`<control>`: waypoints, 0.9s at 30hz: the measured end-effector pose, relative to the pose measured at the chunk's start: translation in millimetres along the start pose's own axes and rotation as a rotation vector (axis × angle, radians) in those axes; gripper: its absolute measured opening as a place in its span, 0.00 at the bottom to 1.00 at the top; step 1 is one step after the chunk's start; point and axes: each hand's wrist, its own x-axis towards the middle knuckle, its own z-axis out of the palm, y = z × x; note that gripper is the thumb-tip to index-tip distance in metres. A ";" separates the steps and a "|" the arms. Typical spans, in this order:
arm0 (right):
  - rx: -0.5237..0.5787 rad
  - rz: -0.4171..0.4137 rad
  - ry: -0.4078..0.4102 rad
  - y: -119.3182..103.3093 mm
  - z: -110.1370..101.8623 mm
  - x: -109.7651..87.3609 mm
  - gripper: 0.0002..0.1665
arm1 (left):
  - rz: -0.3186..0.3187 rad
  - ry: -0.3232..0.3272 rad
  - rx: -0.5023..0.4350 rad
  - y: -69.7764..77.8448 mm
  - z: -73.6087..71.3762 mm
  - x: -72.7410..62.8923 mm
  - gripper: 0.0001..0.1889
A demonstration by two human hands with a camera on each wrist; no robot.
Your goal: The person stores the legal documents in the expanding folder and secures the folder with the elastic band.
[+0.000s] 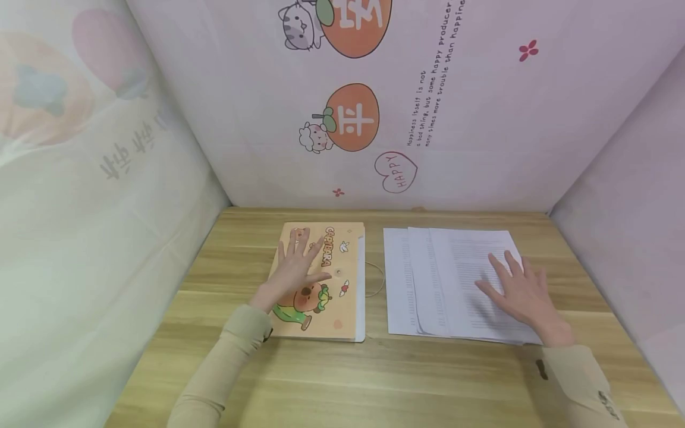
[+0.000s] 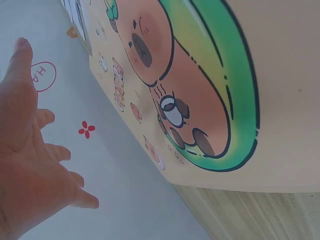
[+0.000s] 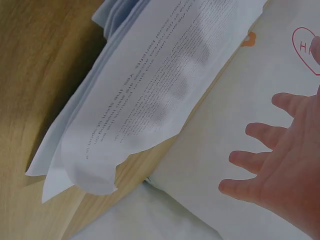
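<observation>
Left hand: your left hand (image 1: 291, 266) is spread wide, fingers and thumb apart, grasping nothing; it hovers over the folder.
Right hand: your right hand (image 1: 521, 291) is spread just as loosely, with hold of nothing, above the right part of the papers, a soft shadow under it.
Folder: the tan folder (image 1: 337, 309) lies flat below your left hand, its cover printed with a capybara; a white edge shows along its right side.
String: a thin loop of string (image 1: 383, 279) sticks out from that side, towards the papers.
Papers: the printed papers (image 1: 444, 279) lie overlapping and fanned, right of the folder and apart from it; the right wrist view shows bent corners.
Table: folder and papers both rest on your wooden table (image 1: 374, 380).
Cloth: behind it hangs a pale cloth (image 1: 471, 172) with fruit drawings and lettering.
</observation>
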 end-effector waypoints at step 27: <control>0.006 -0.006 0.036 17.6 2.4 -0.3 0.48 | -0.014 -0.036 -0.056 4.5 18.9 1.2 0.49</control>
